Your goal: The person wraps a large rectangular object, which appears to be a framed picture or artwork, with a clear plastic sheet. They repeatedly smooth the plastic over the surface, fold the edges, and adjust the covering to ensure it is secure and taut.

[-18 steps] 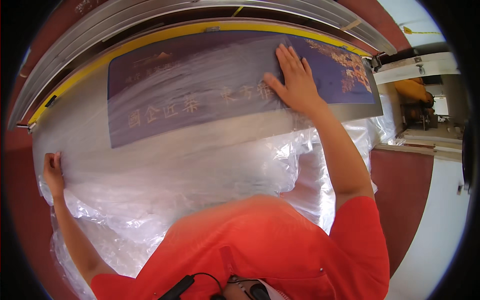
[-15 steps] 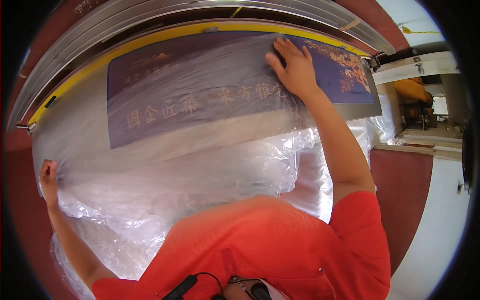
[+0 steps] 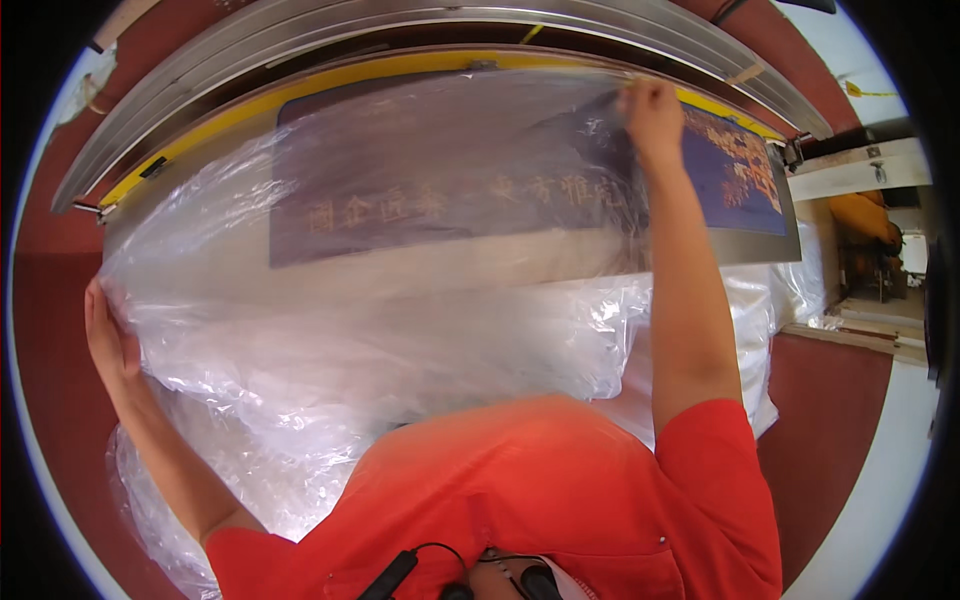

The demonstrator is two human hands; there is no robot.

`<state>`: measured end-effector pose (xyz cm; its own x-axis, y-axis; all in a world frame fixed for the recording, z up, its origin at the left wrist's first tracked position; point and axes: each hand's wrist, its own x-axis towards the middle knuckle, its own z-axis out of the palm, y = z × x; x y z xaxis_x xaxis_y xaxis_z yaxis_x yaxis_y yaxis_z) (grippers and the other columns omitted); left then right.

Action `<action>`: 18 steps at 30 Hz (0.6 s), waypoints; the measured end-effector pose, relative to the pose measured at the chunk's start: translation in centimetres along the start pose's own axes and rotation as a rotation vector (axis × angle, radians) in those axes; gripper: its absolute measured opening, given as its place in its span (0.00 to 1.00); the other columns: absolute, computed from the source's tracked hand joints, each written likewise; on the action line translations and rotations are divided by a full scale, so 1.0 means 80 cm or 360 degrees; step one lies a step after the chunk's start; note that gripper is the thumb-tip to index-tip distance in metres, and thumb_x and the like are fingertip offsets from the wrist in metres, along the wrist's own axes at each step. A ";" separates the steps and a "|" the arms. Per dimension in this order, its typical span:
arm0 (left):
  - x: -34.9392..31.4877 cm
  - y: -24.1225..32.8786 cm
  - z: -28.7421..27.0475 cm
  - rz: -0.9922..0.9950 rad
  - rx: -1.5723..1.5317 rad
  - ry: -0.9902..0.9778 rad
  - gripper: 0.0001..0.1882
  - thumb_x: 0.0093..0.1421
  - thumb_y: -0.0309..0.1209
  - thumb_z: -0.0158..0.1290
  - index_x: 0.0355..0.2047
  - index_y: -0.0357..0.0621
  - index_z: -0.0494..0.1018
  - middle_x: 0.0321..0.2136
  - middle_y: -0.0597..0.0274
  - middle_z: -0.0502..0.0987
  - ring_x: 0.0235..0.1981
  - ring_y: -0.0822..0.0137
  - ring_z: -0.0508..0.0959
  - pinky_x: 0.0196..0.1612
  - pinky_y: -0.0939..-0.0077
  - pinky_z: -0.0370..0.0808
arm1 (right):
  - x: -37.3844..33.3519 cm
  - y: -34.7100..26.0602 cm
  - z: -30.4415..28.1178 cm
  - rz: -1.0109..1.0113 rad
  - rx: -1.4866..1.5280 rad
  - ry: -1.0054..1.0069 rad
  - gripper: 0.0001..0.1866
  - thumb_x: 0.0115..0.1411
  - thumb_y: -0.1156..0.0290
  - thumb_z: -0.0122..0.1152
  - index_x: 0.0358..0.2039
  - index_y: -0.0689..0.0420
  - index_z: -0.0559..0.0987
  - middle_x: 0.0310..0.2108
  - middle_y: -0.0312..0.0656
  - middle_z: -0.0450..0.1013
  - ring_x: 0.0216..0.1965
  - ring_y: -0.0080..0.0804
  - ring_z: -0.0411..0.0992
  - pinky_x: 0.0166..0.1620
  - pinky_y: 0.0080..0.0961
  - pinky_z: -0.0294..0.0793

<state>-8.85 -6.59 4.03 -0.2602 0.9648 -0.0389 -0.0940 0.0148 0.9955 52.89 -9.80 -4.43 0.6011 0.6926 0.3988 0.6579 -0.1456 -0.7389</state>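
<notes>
A wide, clear plastic film [image 3: 440,330] lies in wrinkles over a long grey board. On the board sits a dark blue printed panel [image 3: 745,212] with golden lettering and a golden tree; the film veils most of it, while its right end shows bare. My right hand [image 3: 655,120] is closed on the film's edge near the panel's top, right of centre. At the board's left edge, my left hand [image 3: 112,330] rests against the film with fingers stretched and thumb apart.
Behind the board run a yellow strip [image 3: 400,68] and curved-looking silver metal rails [image 3: 330,25]. More crumpled film [image 3: 215,455] hangs toward me at the lower left. A white beam [image 3: 850,165] and an orange-yellow object [image 3: 865,220] stand at the right. The floor is dark red.
My right hand has gone from spread on the panel to closed on the film, drawing it up. My left hand has gone from a pinch to stretched fingers. The view has shifted.
</notes>
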 end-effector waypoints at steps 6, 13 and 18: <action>0.161 -0.105 0.057 0.0750 0.1017 0.0112 0.13 0.56 0.38 0.42 0.20 0.44 0.64 0.13 0.74 0.59 0.15 0.81 0.59 0.17 0.86 0.56 | 0.017 0.042 -0.032 0.0153 -0.0183 0.0297 0.14 0.50 0.62 0.49 0.21 0.62 0.69 0.16 0.46 0.69 0.23 0.37 0.69 0.29 0.27 0.66; 0.230 -0.139 0.143 0.0339 0.1592 0.0721 0.27 0.39 0.54 0.52 0.24 0.40 0.74 0.28 0.50 0.74 0.35 0.56 0.73 0.40 0.71 0.66 | 0.082 0.074 -0.040 0.0357 -0.0336 0.0074 0.18 0.45 0.56 0.56 0.17 0.62 0.74 0.16 0.41 0.69 0.18 0.26 0.66 0.25 0.24 0.64; 0.214 -0.129 0.143 0.0245 0.1487 0.0667 0.27 0.51 0.49 0.38 0.30 0.33 0.71 0.32 0.41 0.71 0.38 0.48 0.70 0.41 0.65 0.65 | 0.067 0.066 -0.038 0.0585 0.0302 -0.0074 0.18 0.46 0.57 0.58 0.13 0.60 0.71 0.13 0.31 0.63 0.15 0.18 0.57 0.20 0.17 0.58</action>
<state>-1.32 12.81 -5.94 -0.5368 0.8072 0.2456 0.7054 0.2697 0.6555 60.99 -8.99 -4.53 0.7564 0.6505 0.0681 0.3055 -0.2593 -0.9162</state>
